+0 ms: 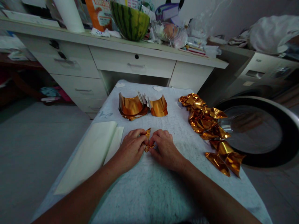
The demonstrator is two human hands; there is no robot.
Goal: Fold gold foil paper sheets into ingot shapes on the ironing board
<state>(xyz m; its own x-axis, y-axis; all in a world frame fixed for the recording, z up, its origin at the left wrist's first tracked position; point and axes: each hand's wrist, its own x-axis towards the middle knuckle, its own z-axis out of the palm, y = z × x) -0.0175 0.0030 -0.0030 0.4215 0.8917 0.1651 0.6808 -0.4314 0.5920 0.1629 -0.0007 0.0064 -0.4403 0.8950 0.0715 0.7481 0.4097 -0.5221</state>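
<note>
Both my hands meet over the middle of a cloth-covered table. Between them is a small piece of gold foil paper, partly hidden by my fingers. My left hand pinches its left side, and my right hand pinches its right side, fingertips almost touching. Just beyond my hands stand two stacks of curved gold foil sheets, a larger stack and a smaller stack. Along the right edge lies a heap of folded gold foil pieces.
Folded pale paper lies left of my hands. Behind the table, a white desk carries a cut watermelon, a paper roll and plastic bags. At right, a washing machine's open round door reaches close to the table edge.
</note>
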